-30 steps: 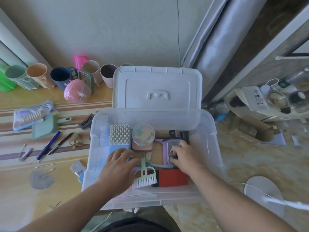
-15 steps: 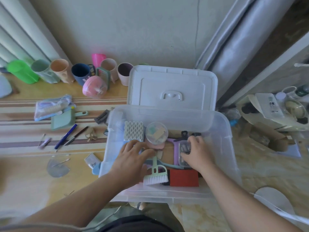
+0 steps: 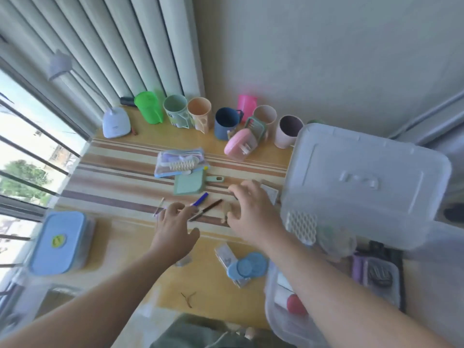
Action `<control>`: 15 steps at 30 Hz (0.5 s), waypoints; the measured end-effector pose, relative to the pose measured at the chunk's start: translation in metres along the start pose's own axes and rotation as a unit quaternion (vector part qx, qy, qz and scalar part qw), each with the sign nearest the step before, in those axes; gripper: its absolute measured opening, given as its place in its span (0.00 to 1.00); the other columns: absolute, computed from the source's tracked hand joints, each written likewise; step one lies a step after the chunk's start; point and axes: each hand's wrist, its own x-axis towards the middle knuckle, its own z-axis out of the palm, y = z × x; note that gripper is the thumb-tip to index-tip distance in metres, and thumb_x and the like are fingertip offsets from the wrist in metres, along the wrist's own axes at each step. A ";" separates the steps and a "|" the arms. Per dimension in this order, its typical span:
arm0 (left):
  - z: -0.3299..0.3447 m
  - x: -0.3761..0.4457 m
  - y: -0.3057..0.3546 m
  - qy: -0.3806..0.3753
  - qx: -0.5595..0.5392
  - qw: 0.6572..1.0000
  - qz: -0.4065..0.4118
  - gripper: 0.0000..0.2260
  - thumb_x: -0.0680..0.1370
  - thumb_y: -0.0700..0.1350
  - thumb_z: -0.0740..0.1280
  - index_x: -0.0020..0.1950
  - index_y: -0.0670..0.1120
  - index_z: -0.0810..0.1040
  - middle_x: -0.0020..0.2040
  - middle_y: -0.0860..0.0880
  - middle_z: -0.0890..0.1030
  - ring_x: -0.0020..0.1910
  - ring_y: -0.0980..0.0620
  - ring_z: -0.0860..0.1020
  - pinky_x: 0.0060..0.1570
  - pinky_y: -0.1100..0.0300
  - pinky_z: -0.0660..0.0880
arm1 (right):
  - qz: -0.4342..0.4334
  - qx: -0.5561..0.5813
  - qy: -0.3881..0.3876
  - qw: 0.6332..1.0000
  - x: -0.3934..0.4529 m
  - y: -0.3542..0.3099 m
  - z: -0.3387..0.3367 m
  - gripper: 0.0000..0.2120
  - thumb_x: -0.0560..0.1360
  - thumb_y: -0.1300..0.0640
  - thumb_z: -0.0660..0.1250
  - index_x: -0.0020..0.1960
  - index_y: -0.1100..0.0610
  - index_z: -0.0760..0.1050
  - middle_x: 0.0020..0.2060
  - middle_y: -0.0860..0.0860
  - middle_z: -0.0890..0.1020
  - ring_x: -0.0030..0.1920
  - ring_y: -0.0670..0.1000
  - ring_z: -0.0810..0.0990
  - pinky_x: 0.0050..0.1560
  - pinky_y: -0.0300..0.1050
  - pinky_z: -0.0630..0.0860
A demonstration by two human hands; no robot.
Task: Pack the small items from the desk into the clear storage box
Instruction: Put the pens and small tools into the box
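Note:
The clear storage box (image 3: 283, 320) stands at the right with its lid (image 3: 364, 177) propped up behind it; a white honeycomb block (image 3: 301, 226) and other small items lie inside. Both hands hover over the desk left of the box. My left hand (image 3: 173, 229) is open, fingers spread, just above a blue pen (image 3: 200, 198) and a dark pen (image 3: 208, 208). My right hand (image 3: 253, 214) is open, fingers reaching over a small beige clip (image 3: 226, 209) and a small grey comb-like piece (image 3: 270, 190). A green dustpan (image 3: 189, 184) and a clear pouch (image 3: 179, 163) lie beyond.
A row of coloured cups (image 3: 200, 114) lines the back wall, with a pink case (image 3: 239, 145) in front. A blue-lidded container (image 3: 60, 243) sits at the left edge by the window. A blue round item (image 3: 247, 267) lies near the box's front corner.
Both hands have come out of the box and moved left over the desk items. The view has swung left toward the window.

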 end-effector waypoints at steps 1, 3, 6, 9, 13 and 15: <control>-0.003 0.004 -0.018 -0.018 0.007 1.000 -0.015 0.24 0.73 0.48 0.71 0.69 0.57 0.74 0.67 0.48 0.69 0.68 0.41 0.66 0.71 0.45 0.66 | 0.056 0.004 -0.044 0.997 0.014 -0.008 0.015 0.24 0.75 0.54 0.70 0.71 0.50 0.72 0.66 0.51 0.70 0.66 0.55 0.72 0.60 0.48 0.73; -0.009 0.014 -0.047 -0.047 0.001 0.998 -0.035 0.24 0.74 0.48 0.69 0.69 0.60 0.73 0.69 0.49 0.69 0.69 0.43 0.65 0.70 0.48 0.66 | 0.153 -0.026 -0.101 0.983 0.038 -0.015 0.043 0.28 0.78 0.47 0.68 0.75 0.49 0.65 0.70 0.54 0.68 0.68 0.58 0.73 0.58 0.51 0.74; -0.012 0.034 -0.073 -0.077 0.020 0.997 -0.023 0.23 0.75 0.48 0.67 0.70 0.61 0.72 0.70 0.51 0.72 0.69 0.44 0.66 0.68 0.50 0.67 | 0.232 -0.125 -0.163 0.951 0.066 -0.003 0.083 0.26 0.79 0.41 0.64 0.74 0.51 0.65 0.67 0.60 0.73 0.65 0.64 0.75 0.52 0.55 0.74; -0.006 0.058 -0.079 -0.105 0.039 0.994 -0.002 0.23 0.75 0.50 0.66 0.70 0.59 0.73 0.68 0.50 0.74 0.68 0.44 0.69 0.66 0.51 0.68 | 0.247 -0.134 -0.184 0.942 0.075 0.006 0.111 0.18 0.79 0.45 0.64 0.63 0.53 0.72 0.57 0.56 0.80 0.59 0.62 0.79 0.46 0.52 0.75; 0.009 0.088 -0.065 -0.157 0.069 0.985 0.023 0.25 0.74 0.54 0.67 0.72 0.55 0.71 0.66 0.48 0.73 0.65 0.42 0.69 0.60 0.49 0.72 | 0.299 -0.075 -0.135 0.942 0.066 0.006 0.112 0.06 0.79 0.54 0.69 0.54 0.51 0.73 0.47 0.50 0.80 0.47 0.55 0.79 0.36 0.47 0.71; 0.020 0.099 -0.057 -0.179 0.080 0.980 0.028 0.25 0.72 0.55 0.68 0.69 0.54 0.71 0.63 0.47 0.72 0.62 0.42 0.69 0.54 0.49 0.73 | 0.327 -0.033 -0.116 0.937 0.059 0.003 0.104 0.05 0.80 0.52 0.69 0.53 0.51 0.76 0.45 0.47 0.81 0.46 0.52 0.81 0.38 0.46 0.74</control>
